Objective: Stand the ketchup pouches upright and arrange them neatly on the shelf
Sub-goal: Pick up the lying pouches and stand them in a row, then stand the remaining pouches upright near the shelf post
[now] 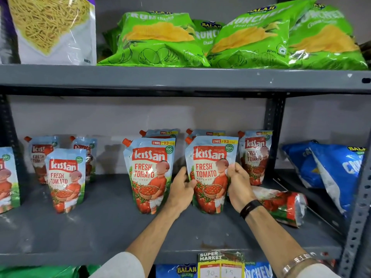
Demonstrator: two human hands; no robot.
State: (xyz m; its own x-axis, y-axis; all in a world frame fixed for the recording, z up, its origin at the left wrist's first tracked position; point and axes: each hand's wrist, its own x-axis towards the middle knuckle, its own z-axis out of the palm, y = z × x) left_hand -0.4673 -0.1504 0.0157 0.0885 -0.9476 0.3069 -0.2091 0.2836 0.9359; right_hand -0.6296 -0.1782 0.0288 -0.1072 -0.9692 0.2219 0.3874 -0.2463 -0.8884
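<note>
- Both hands grip one upright ketchup pouch (208, 173) near the front of the grey shelf (100, 227): the left hand (181, 189) presses its left edge, thumb on the front, and the right hand (239, 185) clasps its right edge, fingers curled over the front.
- Far left, a pouch cut by the frame edge (7, 177) stands upright.
- Next, a front pouch (65, 179) stands with two more pouches (41, 155) behind it.
- Just left of the held one stands another pouch (149, 173), with one behind it.
- Right of the hands, a pouch (255, 155) stands against the shelf post (274, 133).
- Below it, one pouch lies flat (283, 205) behind the right wrist.
- Blue snack bags (331, 169) lean at far right.
- Green chip bags (241, 37) sit on the shelf above.
</note>
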